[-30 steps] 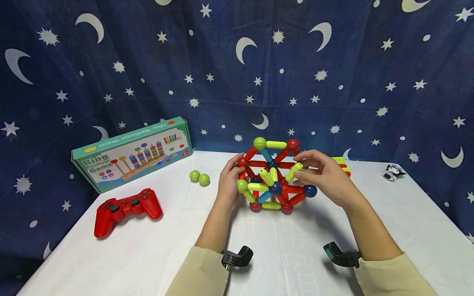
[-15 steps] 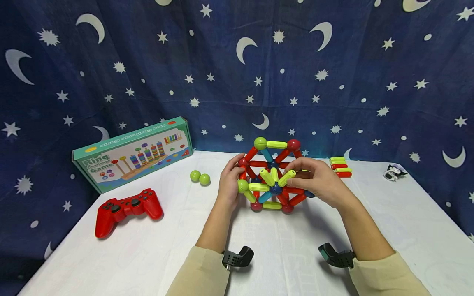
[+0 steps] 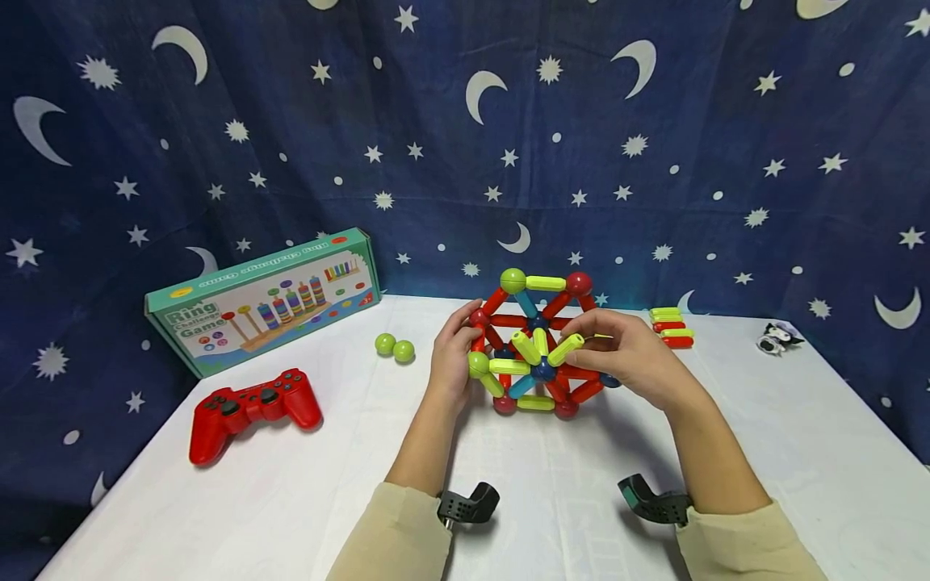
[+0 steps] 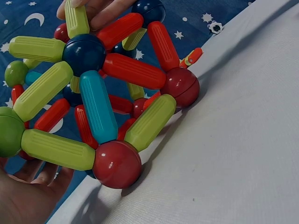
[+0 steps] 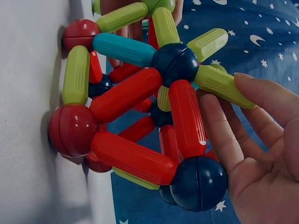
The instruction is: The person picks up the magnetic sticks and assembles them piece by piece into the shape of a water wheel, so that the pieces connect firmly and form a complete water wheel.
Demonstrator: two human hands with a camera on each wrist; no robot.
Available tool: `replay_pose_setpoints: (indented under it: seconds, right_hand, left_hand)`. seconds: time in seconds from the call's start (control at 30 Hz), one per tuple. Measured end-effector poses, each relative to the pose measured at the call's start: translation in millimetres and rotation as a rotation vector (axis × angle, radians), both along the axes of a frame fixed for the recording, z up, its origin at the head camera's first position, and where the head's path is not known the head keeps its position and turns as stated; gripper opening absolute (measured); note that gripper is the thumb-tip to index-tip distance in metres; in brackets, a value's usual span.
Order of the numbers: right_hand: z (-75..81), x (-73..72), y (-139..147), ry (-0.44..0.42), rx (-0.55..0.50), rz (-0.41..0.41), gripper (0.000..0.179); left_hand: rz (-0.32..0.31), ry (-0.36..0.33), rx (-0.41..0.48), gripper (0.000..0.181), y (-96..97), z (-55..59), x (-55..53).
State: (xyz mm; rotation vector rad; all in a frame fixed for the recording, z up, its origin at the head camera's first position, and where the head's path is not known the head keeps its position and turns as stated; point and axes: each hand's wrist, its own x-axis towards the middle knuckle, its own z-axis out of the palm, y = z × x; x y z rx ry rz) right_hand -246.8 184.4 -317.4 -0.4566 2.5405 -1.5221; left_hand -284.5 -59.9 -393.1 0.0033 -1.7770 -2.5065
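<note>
A magnetic ball-and-rod frame (image 3: pixel 537 323) of red, navy and green balls with red, lime and blue rods stands on the table. My left hand (image 3: pixel 450 363) holds its left side near a red ball (image 3: pixel 479 318); some fingers are hidden behind the frame. On the right, my right hand (image 3: pixel 632 355) pinches a lime rod (image 5: pixel 224 86) between thumb and fingers. The rod's inner end touches the front navy ball (image 5: pixel 175 64). Another lime rod (image 3: pixel 525 347) sticks out from that same ball with its outer end free.
Behind my right hand lie several lime and red rods (image 3: pixel 672 332). Two green balls (image 3: pixel 395 348), a red game controller (image 3: pixel 254 411) and a ring game box (image 3: pixel 261 303) are to the left. A small black-and-white figure (image 3: pixel 777 339) sits far right. A starry cloth (image 3: pixel 436 161) hangs behind.
My right hand has moved left and slightly down, bringing the lime rod against the front navy ball. Since half a second ago both hands have stayed nearly still; the view has shifted slightly.
</note>
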Motion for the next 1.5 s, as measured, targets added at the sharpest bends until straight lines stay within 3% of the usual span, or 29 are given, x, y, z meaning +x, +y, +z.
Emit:
replay_pose_setpoints:
  seconds: [0.4, 0.7, 0.8, 0.87, 1.0, 1.07, 1.13, 1.27, 1.5]
  right_hand:
    - [-1.2, 1.8, 1.6, -0.001, 0.036, -0.009, 0.04]
    - [0.2, 2.1, 4.7, 0.012, 0.051, -0.01, 0.04]
    - [2.2, 1.9, 5.7, 0.032, 0.067, -0.009, 0.039]
    - [3.2, 1.7, 6.3, 0.048, 0.074, -0.004, 0.039]
    - [3.8, 1.9, 6.9, 0.054, 0.082, -0.003, 0.039]
    - [3.5, 2.0, 6.8, 0.051, 0.083, -0.001, 0.039]
    - [3.3, 2.2, 6.8, 0.049, 0.086, -0.003, 0.039]
    - [2.9, 2.0, 6.5, 0.047, 0.081, -0.002, 0.038]
    - [2.7, 1.2, 5.8, 0.037, 0.074, 0.021, 0.039]
  left_hand:
    - [-0.004, -0.001, 0.015, 0.052, 0.2, -0.8, 0.8]
    - [-0.003, 0.011, -0.029, 0.051, 0.9, 1.2, -0.5]
    - [0.027, 0.031, -0.14, 0.05, -2.2, 5.4, -1.3]
    - [0.084, 0.055, -0.234, 0.049, -8.4, 10.4, -1.6]
    - [0.296, 0.101, -0.513, 0.042, -34.3, 21.3, -0.8]
    - [0.399, 0.074, -0.678, 0.039, -50.3, 26.2, 2.0]
    - [0.446, 0.006, -0.823, 0.037, -64.9, 29.8, 5.3]
    - [0.394, -0.126, -0.983, 0.042, -83.1, 29.3, 9.2]
    - [0.297, -0.2, -1.121, 0.048, -86.8, 17.8, 9.5]
